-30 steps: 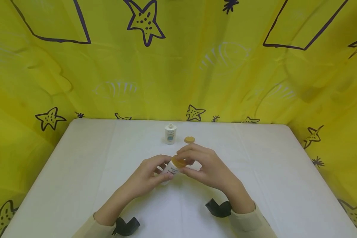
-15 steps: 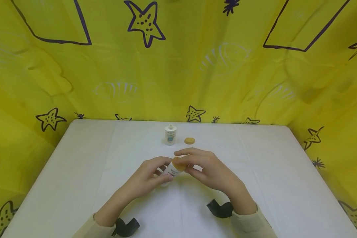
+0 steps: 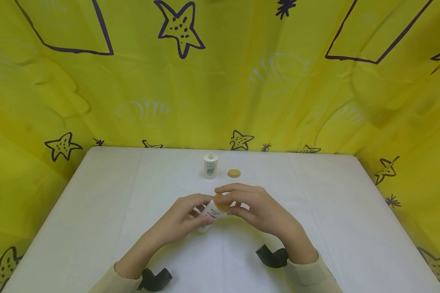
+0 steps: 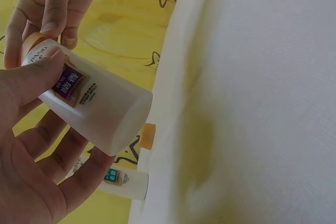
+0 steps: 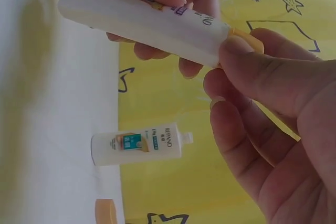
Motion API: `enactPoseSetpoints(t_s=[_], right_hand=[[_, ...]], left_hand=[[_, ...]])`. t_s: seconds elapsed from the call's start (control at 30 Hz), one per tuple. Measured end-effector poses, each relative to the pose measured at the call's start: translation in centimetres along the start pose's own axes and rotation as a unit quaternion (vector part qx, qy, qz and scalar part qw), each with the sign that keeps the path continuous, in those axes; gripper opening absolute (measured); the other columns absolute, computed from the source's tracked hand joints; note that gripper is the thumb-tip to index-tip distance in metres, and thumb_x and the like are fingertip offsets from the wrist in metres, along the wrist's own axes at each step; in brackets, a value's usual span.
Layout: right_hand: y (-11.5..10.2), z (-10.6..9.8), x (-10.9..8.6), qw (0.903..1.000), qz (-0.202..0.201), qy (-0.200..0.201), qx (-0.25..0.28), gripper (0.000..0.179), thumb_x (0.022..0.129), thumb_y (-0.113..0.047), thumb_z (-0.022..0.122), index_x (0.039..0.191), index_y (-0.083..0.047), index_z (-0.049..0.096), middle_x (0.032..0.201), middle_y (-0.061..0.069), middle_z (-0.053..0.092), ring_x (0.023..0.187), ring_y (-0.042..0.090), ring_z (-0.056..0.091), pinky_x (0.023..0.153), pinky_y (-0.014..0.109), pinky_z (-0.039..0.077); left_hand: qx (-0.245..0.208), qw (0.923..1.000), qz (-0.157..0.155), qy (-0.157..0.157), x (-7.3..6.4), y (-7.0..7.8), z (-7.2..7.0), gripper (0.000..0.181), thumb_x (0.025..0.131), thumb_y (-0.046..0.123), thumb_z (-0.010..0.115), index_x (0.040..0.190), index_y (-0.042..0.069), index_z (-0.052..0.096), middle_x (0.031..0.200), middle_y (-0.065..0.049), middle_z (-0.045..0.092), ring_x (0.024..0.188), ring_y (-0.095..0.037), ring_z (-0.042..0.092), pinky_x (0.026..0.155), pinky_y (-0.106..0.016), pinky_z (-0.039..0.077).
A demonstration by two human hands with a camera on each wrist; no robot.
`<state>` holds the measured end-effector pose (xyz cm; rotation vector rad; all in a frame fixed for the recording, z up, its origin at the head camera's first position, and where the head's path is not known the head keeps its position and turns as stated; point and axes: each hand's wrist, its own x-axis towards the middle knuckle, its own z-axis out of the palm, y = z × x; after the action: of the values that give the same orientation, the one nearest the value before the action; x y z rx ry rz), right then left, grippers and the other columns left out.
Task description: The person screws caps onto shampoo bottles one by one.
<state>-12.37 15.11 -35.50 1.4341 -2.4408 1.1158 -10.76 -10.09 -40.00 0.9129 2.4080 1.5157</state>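
Note:
My left hand (image 3: 181, 215) grips a white shampoo-type bottle (image 4: 107, 100) with a purple label, thumb across its front and fingers behind. The bottle is tilted above the table, its top leaning toward my right hand (image 3: 260, 207). That hand pinches the orange cap (image 5: 253, 40) at the bottle's top, with the thumb on its near side in the right wrist view. The cap sits on the bottle; whether it is fastened cannot be seen. Behind the hands a second white bottle (image 3: 210, 167), with a teal label and a bare nozzle, stands upright. To its right lies a loose orange cap (image 3: 234, 173).
A white-covered table (image 3: 95, 203) spreads out under both hands. Yellow cloth (image 3: 220, 81) with drawn stars hangs behind it and at its sides. Black curved pieces (image 3: 272, 257) are attached at both wrists, beside the light sleeves (image 3: 308, 274).
The right hand's fingers have shifted around the cap, its index finger reaching further over it and its thumb moving partly out of sight. The left hand has stayed almost still with the bottle.

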Motion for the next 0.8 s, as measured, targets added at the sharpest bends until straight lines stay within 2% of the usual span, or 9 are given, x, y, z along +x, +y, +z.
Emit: enactPoseSetpoints(t_s=[0.13,0.33,0.47,0.8], right_hand=[[-0.06,0.04,-0.06,0.9999,0.011,-0.002,0.001,0.038,0.084,-0.007,0.078,0.119,-0.018,0.071,0.127,-0.003,0.066,0.108,0.009,0.064,0.076,0.020,0.054],[-0.03,-0.13,0.02,0.9999,0.008,0.004,0.008,0.036,0.084,-0.011,0.079,0.119,-0.016,0.070,0.123,-0.004,0.065,0.102,0.007,0.063,0.076,0.021,0.055],[0.06,-0.22,0.05,0.9998,0.010,0.011,0.017,0.034,0.084,-0.011,0.079,0.116,-0.015,0.069,0.121,-0.004,0.065,0.107,0.009,0.062,0.078,0.022,0.055],[0.14,-0.07,0.06,0.9990,0.028,0.030,0.019,0.033,0.083,-0.016,0.079,0.114,-0.015,0.067,0.114,-0.007,0.066,0.105,0.008,0.061,0.081,0.027,0.055]], left_hand=[[-0.001,1.0000,0.002,-0.002,-0.07,0.11,-0.02,0.035,0.092,0.027,0.072,0.125,0.019,0.064,0.117,0.005,0.068,0.094,-0.019,0.065,0.079,-0.033,0.057],[-0.001,1.0000,0.007,0.002,-0.01,0.34,-0.04,0.034,0.093,0.025,0.071,0.126,0.018,0.065,0.118,0.004,0.068,0.093,-0.017,0.065,0.080,-0.033,0.057],[0.010,0.9998,0.011,0.016,-0.01,0.56,0.00,0.033,0.093,0.024,0.071,0.125,0.018,0.065,0.115,0.005,0.069,0.094,-0.014,0.064,0.081,-0.032,0.057],[0.042,0.9976,0.028,0.047,0.01,0.69,0.33,0.032,0.092,0.023,0.073,0.123,0.017,0.066,0.110,0.009,0.068,0.092,-0.008,0.061,0.079,-0.029,0.056]])
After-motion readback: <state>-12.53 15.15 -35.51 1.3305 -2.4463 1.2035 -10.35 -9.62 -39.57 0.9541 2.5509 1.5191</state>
